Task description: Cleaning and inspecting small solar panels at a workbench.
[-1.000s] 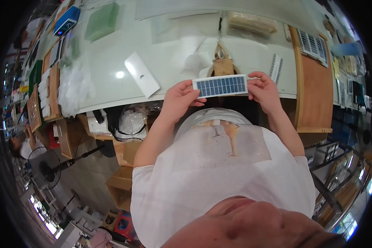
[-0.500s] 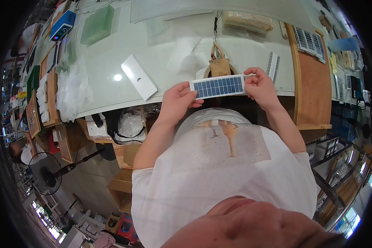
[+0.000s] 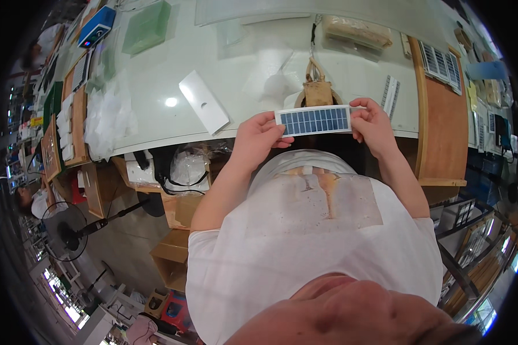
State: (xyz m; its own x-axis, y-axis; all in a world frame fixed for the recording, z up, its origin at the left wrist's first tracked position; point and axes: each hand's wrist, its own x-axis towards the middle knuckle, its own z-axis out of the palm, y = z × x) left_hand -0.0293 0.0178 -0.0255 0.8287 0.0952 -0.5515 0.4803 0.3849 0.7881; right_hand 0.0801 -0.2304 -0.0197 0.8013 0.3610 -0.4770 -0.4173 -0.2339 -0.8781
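A small solar panel (image 3: 313, 121) with dark blue cells and a white frame is held level in front of my body, by the table's near edge. My left hand (image 3: 260, 138) grips its left end, thumb on the face and fingers behind. At the other end, my right hand (image 3: 371, 125) pinches the frame's edge between thumb and fingers. Just beyond the panel stands a brown, tape-wrapped block (image 3: 318, 94) with a cable running up from it. A white rectangular casing (image 3: 204, 103) with a small notch lies on the table to the left.
Clear plastic bags (image 3: 106, 123) and a green stack of sheets (image 3: 147, 27) lie on the left of the table (image 3: 155, 109), near a blue device (image 3: 96, 27). Narrow panel strips (image 3: 391, 96) lie at right, beside a wooden board (image 3: 441, 126). A wrapped bundle (image 3: 357, 31) sits at the back.
The whole view has shifted slightly, so table items appear further right. Both hands keep their hold on the solar panel, which sits a little more level.
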